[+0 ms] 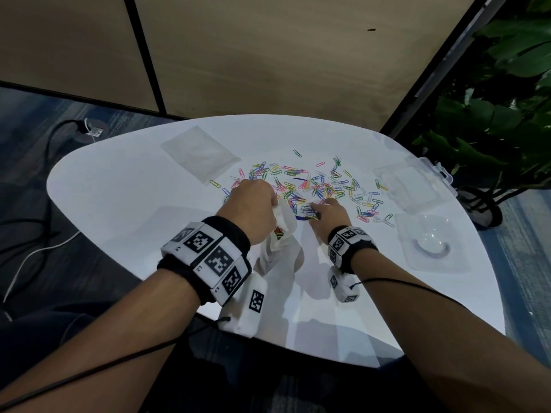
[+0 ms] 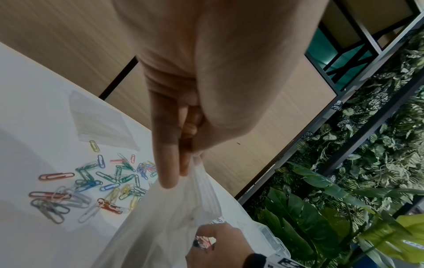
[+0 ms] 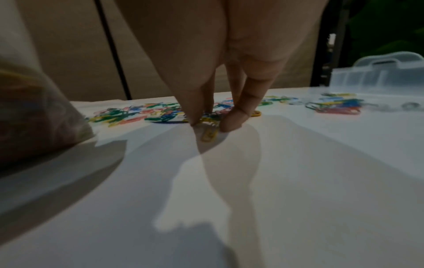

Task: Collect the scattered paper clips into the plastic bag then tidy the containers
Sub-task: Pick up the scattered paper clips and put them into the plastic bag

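Note:
Many coloured paper clips [image 1: 322, 183] lie scattered across the middle of the white table [image 1: 119, 189]. My left hand [image 1: 253, 207] pinches the top edge of a clear plastic bag [image 1: 280, 231], holding it up; some clips show inside it. In the left wrist view the bag [image 2: 165, 223] hangs from my fingers [image 2: 167, 159]. My right hand [image 1: 326, 211] is down at the near edge of the pile, thumb and fingers [image 3: 234, 119] pinching a small bunch of clips [image 3: 210, 125] against the table.
A second, flat plastic bag [image 1: 199, 155] lies at the back left. A clear plastic box [image 1: 414, 186] stands at the right, a clear round-welled lid or tray [image 1: 429, 242] nearer me. Plants [image 1: 492, 114] crowd the table's right side; a partition wall stands behind.

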A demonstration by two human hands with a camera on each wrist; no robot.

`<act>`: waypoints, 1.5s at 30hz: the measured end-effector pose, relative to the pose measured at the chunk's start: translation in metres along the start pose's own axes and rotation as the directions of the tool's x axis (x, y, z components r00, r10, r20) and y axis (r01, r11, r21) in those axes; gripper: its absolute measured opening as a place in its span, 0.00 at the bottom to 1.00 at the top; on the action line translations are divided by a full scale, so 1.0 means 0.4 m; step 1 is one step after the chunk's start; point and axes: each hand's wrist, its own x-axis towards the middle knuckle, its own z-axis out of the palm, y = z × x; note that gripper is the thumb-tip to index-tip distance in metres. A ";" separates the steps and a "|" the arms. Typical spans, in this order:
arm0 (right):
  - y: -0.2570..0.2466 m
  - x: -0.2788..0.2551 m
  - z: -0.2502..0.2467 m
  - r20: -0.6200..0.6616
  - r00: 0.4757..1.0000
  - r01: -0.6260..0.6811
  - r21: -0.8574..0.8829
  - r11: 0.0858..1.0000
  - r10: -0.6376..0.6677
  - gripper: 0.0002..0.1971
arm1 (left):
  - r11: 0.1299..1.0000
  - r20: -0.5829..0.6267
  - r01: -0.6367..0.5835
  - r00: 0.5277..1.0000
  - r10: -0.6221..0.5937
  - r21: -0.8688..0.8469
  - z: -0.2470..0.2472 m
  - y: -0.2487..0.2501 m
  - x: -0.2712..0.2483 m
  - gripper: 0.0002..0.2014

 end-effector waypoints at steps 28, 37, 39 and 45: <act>-0.103 -0.187 -0.271 0.315 0.921 -0.292 0.948 0.130 -0.231 0.05 | 0.998 -0.009 0.036 0.999 -0.036 -0.041 0.035 0.043 0.007 0.17; -0.117 -0.195 -0.236 0.167 0.939 0.098 0.710 0.697 -0.302 0.11 | 0.998 -0.021 0.015 1.000 -0.016 -0.065 0.048 0.060 0.007 0.14; -0.079 -0.161 -0.250 0.137 0.973 0.000 0.806 0.592 -0.186 0.13 | 0.997 -0.028 0.018 0.999 -0.021 -0.075 0.046 0.055 0.008 0.16; 0.198 -0.018 -0.150 0.146 0.922 -0.359 -0.022 0.933 0.358 0.37 | 0.998 -0.031 -0.007 1.000 0.005 -0.066 0.031 0.042 0.008 0.17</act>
